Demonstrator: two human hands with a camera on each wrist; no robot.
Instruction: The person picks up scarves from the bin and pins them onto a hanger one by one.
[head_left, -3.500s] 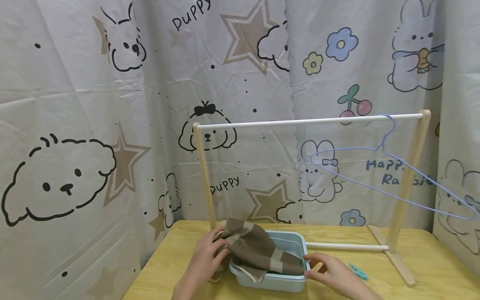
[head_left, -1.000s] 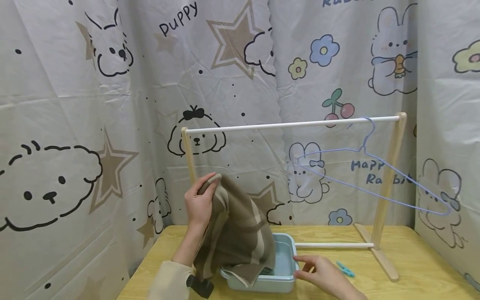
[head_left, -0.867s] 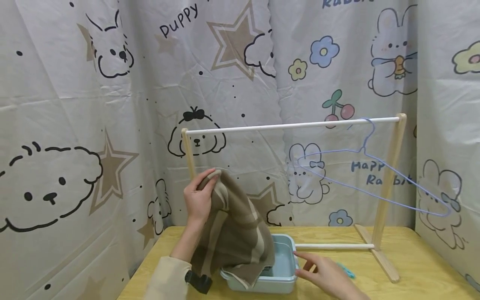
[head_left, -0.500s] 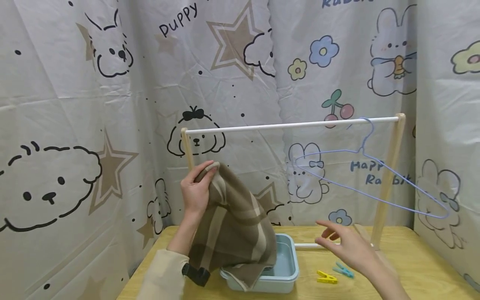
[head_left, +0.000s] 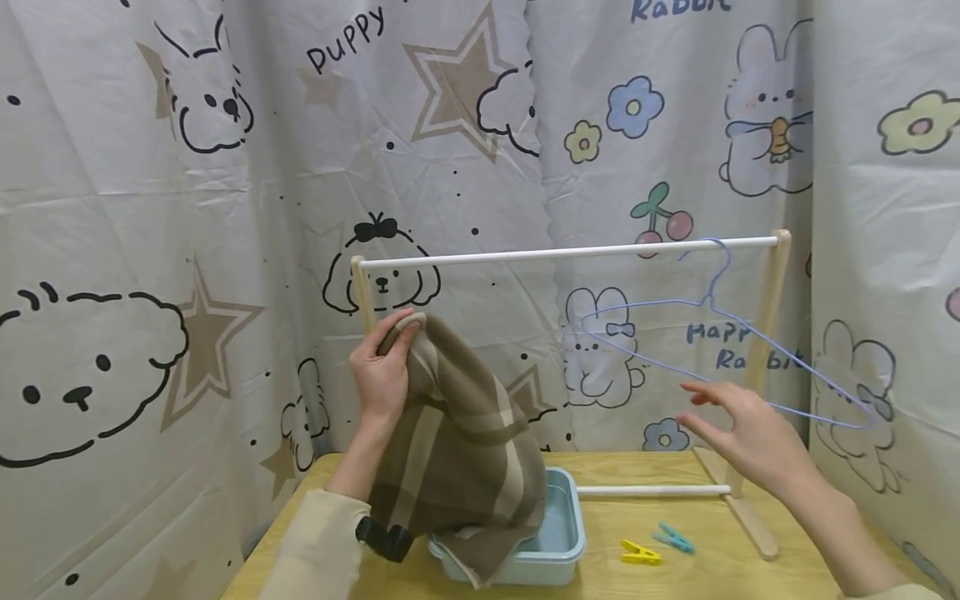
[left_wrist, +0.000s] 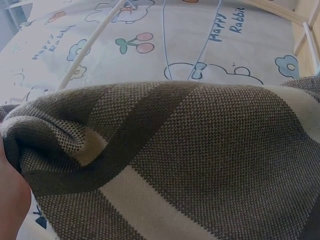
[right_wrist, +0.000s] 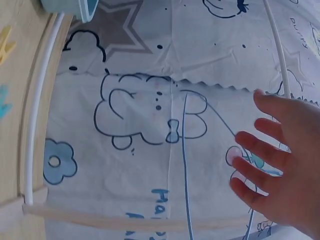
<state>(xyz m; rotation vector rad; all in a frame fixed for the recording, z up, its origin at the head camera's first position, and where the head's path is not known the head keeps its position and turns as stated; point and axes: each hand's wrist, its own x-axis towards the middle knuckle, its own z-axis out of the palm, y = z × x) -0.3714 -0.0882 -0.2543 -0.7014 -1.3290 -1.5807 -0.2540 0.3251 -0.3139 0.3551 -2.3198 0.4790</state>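
Observation:
My left hand [head_left: 381,371] pinches a gathered top corner of a brown and cream checked knit cloth [head_left: 480,417], held up at the left. Its lower part hangs over a pale blue plastic basin [head_left: 579,533], covering the basin's left side. In the left wrist view, the cloth [left_wrist: 215,145] fills most of the picture. My right hand [head_left: 757,437] is raised and holds nothing, its fingers loosely spread. It overlaps the lower bar of a thin blue-violet hanger [head_left: 709,301] in the head view. The right wrist view shows that hand [right_wrist: 287,170] with fingers apart, beside the hanger [right_wrist: 184,145].
The hanger hooks over the white top rod [head_left: 555,253] of a wooden rack, whose right foot [head_left: 742,512] rests on the table. A yellow clothespin [head_left: 641,552] and a blue clothespin [head_left: 673,538] lie right of the basin. A printed curtain [head_left: 480,192] closes off the back.
My left hand has lifted the cloth from the basin and raised it further. My right hand has left the basin's right rim and moved up and right towards the hanger, uncovering the yellow clothespin.

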